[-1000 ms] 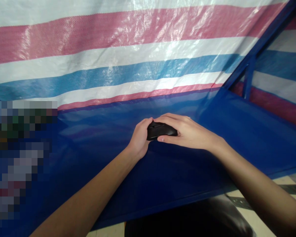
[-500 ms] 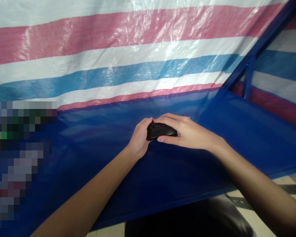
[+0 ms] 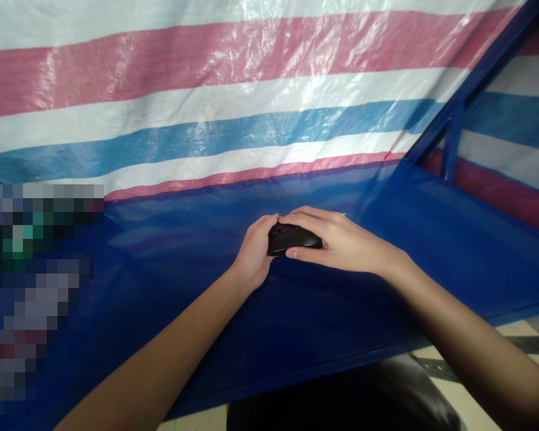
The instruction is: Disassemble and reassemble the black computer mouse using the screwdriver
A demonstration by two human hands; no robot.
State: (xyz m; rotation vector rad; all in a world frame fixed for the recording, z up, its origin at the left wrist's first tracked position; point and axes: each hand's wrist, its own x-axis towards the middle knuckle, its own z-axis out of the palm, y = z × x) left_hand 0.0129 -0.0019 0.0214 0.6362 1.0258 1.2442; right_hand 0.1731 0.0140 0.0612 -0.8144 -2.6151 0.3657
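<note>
Between far and near edges of desk (image 3: 323,317), black mouse (image 3: 296,240) already in my grip: left hand (image 3: 255,250) closed on one end, right hand (image 3: 339,239) on other; not released yet.

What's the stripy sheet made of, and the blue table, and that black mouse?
Stripy sheet: probably woven plastic, shiny; it shows a fine weave, creases and bright glints.
Blue table: smooth and glossy, maybe painted metal or a plastic cover; soft reflections show.
Black mouse: likely hard plastic, fairly smooth, with a gleam along its lower edge.
</note>
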